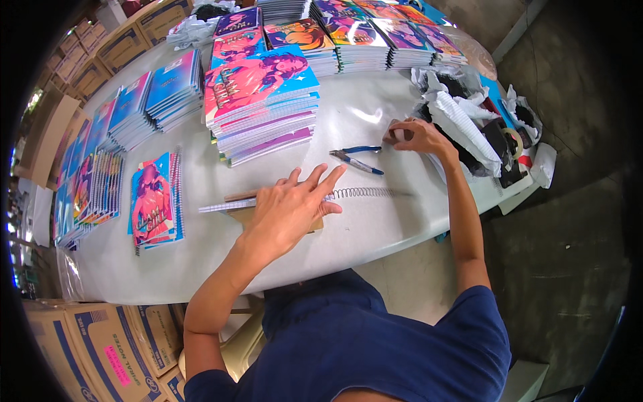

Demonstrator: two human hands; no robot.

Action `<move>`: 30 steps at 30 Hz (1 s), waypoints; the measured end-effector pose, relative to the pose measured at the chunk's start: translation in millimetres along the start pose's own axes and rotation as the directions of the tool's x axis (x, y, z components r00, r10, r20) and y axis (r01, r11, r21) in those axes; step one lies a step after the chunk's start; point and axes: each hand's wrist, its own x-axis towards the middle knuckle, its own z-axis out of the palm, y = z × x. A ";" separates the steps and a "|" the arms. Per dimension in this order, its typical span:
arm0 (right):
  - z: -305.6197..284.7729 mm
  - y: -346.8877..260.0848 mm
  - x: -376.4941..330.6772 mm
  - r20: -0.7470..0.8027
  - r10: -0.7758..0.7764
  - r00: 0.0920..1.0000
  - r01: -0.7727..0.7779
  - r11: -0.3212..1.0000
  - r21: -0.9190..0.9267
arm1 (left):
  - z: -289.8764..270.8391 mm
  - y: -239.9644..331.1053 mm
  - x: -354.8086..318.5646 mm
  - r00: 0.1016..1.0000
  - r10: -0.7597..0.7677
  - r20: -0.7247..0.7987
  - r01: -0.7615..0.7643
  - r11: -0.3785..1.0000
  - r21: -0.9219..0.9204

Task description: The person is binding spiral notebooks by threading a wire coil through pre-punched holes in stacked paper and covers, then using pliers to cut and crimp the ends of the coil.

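My left hand (pixel 289 209) lies flat, fingers spread, on an unbound notebook block (pixel 228 203) with a brown card back, in the middle of the white table (pixel 201 261). A metal spiral coil (pixel 362 193) sticks out of the block's right end. My right hand (pixel 414 137) is further right, fingers closed on a small light piece by a pile of white packing (pixel 462 120). Blue-handled pliers (pixel 357 158) lie between the two hands.
A tall stack of bright spiral notebooks (pixel 262 100) stands behind the block, with more stacks along the back (pixel 362 37) and left (pixel 157 90). One small stack (pixel 155 199) lies at left. Cardboard boxes (pixel 100 348) sit on the floor. A tape roll (pixel 514 139) rests at right.
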 end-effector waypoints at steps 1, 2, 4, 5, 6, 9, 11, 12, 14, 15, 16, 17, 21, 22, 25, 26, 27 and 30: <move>-10.3 -13.7 1.9 -0.005 0.018 1.000 -0.018 1.000 0.020 | 0.7 -0.6 -1.6 0.996 -0.039 -0.079 0.038 0.999 -0.013; -17.0 -29.8 3.3 -0.031 -0.073 0.997 0.079 0.961 0.265 | 2.1 -1.3 -2.2 0.985 -0.072 -0.157 0.069 0.997 -0.024; -34.1 -81.0 -5.1 0.124 -0.304 0.944 0.190 0.813 0.550 | 2.9 -4.0 -2.6 0.958 -0.143 -0.250 0.129 0.989 -0.071; -32.8 -88.8 -5.3 0.199 -0.485 0.851 0.221 0.677 0.702 | 2.1 -5.4 -0.7 0.949 -0.170 -0.267 0.147 0.984 -0.104; -16.6 -108.6 -0.1 0.245 -0.544 0.803 0.260 0.688 0.678 | 1.7 -7.3 0.1 0.938 -0.201 -0.282 0.169 0.976 -0.135; -15.4 -136.7 3.6 0.251 -0.565 0.786 0.292 0.697 0.655 | 3.3 -9.8 -3.3 0.941 -0.255 -0.223 0.216 0.959 -0.183; -19.1 -131.1 3.6 0.213 -0.556 0.803 0.254 0.644 0.722 | 2.3 -12.9 -4.1 0.932 -0.226 -0.283 0.193 0.971 -0.140; -14.9 -130.7 0.2 0.119 -0.631 0.766 0.286 0.501 0.817 | 1.8 -14.3 -4.6 0.927 -0.211 -0.311 0.182 0.976 -0.117; -1.1 -142.2 4.4 0.202 -0.630 0.750 0.348 0.635 0.690 | 0.0 -11.9 -3.6 0.936 -0.258 -0.241 0.228 0.963 -0.144; 5.5 -145.6 6.5 0.285 -0.545 0.788 0.319 0.759 0.568 | -0.9 -10.4 -4.4 0.939 -0.280 -0.201 0.252 0.955 -0.155; 8.5 -143.3 5.9 0.255 -0.549 0.796 0.293 0.718 0.632 | -1.0 -10.0 -6.6 0.937 -0.281 -0.207 0.251 0.955 -0.158; 5.6 -138.1 6.7 0.229 -0.552 0.802 0.272 0.679 0.682 | -0.8 -11.1 -6.8 0.931 -0.285 -0.227 0.251 0.954 -0.166; 6.9 -143.0 5.9 0.041 -0.707 0.706 0.284 0.335 0.898 | 2.2 -19.8 -12.0 0.912 -0.289 -0.291 0.251 0.954 -0.162; 7.3 -150.2 8.6 0.234 -0.613 0.755 0.339 0.670 0.660 | 1.1 -19.9 -12.5 0.914 -0.314 -0.259 0.279 0.947 -0.162; 14.0 -145.9 16.1 0.242 -0.545 0.803 0.229 0.657 0.718 | -2.8 -19.7 -13.1 0.911 -0.346 -0.224 0.313 0.934 -0.169; 17.8 -146.4 15.6 0.043 -0.649 0.759 0.220 0.318 0.922 | -0.7 -22.0 -16.2 0.905 -0.345 -0.250 0.307 0.935 -0.176; 17.9 -146.9 15.0 0.076 -0.650 0.756 0.228 0.371 0.900 | 0.6 -23.5 -18.6 0.898 -0.343 -0.276 0.301 0.936 -0.182; 13.6 -167.0 14.7 0.274 -0.525 0.806 0.242 0.714 0.657 | -4.2 -25.2 -20.4 0.904 -0.371 -0.214 0.336 0.924 -0.182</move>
